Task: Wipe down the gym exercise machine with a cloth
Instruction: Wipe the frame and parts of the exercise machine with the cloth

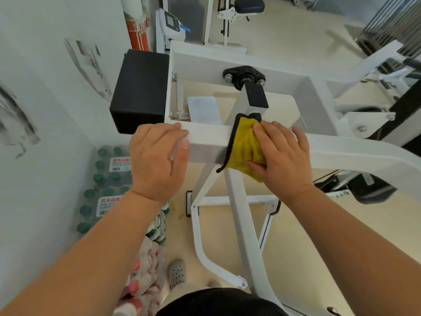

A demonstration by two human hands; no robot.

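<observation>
The exercise machine (284,78), a white steel frame, stands right in front of the person, and its crossbar (205,142) is the part being worked on. The yellow cloth (242,144) is draped over the crossbar where the slanted post (241,224) meets it. The right hand (282,156) presses the cloth down with its fingers spread and fairly straight, and its thumb lies against the cloth on the crossbar's near face. The left hand (157,156) grips the crossbar's left end, fingers curled over the far edge, seemingly as a brace.

The wiping looks under way rather than near its end, though the paint shows no wet or dull patch to mark what is done. Judging by where the cloth sits, several parts are probably left: the crossbar under the left hand, the black pad (141,90) beyond the crossbar's left end, the upper frame with its black bearing mount (243,76) behind the crossbar, and the post and base below it.

The left hand covers bar that needs wiping and would have to shift. Packs of bottled water (107,179) are stacked on the floor below the crossbar's left end, crowding access to the base there. The person's shoe (176,273) stands near them.
</observation>
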